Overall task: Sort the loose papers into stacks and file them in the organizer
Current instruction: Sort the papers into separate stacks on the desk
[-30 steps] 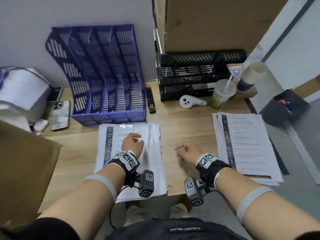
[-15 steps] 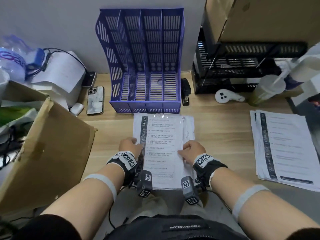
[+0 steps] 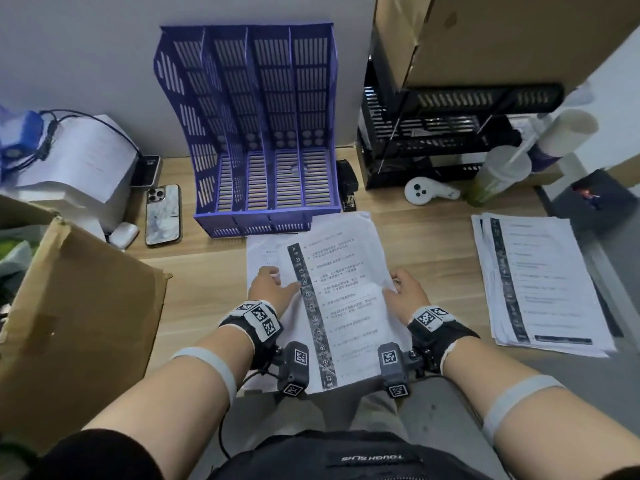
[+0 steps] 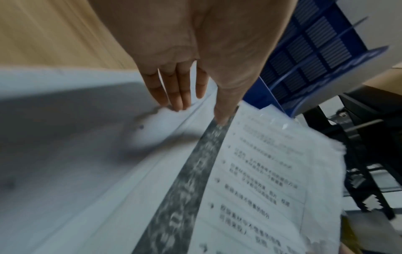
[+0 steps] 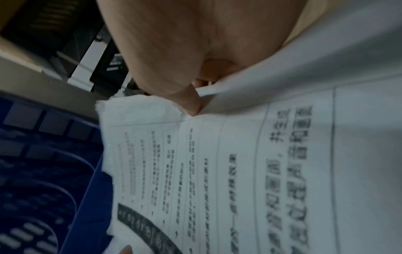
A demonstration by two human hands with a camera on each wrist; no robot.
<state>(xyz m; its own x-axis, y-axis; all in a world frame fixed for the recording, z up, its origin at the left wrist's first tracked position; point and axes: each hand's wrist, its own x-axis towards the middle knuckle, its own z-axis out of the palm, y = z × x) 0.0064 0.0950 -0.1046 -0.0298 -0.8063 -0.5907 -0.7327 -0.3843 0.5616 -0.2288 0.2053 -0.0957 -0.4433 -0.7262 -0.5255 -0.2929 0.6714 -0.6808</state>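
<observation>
- Gripping the top sheet (image 3: 341, 306) at its right edge: right hand (image 3: 403, 294), thumb on top.
- Left hand (image 3: 272, 289) flat, fingers straight, on the stack (image 3: 263, 254).
- Organizer (image 3: 263, 133) just beyond.

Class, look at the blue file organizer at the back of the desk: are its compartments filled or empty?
Empty. The head view shows the blue organizer with its slotted floors bare in every compartment; the papers lie in front of it.
</observation>
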